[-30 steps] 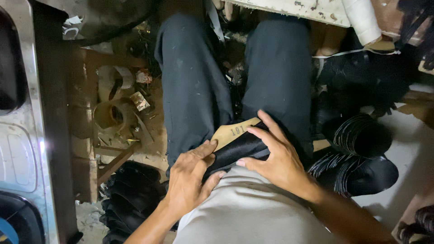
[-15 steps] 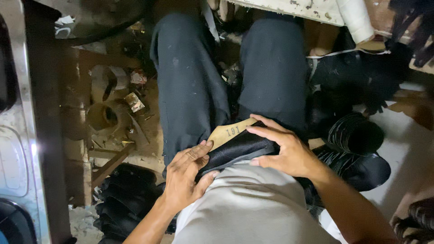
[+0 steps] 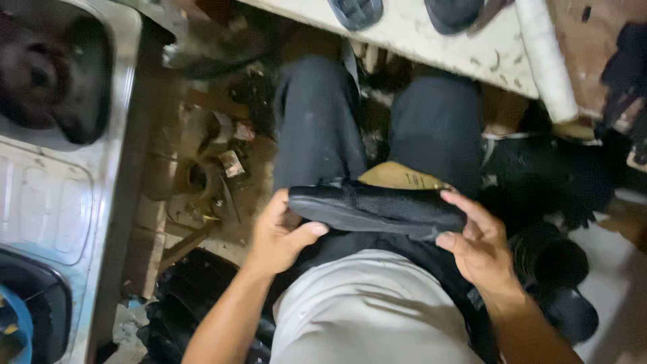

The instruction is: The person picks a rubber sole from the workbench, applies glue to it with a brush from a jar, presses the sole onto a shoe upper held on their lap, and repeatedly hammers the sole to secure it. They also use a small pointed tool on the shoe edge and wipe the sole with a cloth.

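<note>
While I sit, a black shoe (image 3: 377, 210) lies across my lap, spanning both hands: my left hand (image 3: 282, 234) pinches its left end, my right hand (image 3: 480, 244) grips its right end.

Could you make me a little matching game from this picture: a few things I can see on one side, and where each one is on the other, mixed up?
Things:
1. black shoe piece
2. white roll
3. metal sink
4. pile of black pieces

Places:
A. far left of the picture
B. held across the lap between the left hand and the right hand
C. on the floor beside the right hand
D. top right, lying on the pale table edge

Pairs: 1-B, 2-D, 3-A, 4-C
</note>
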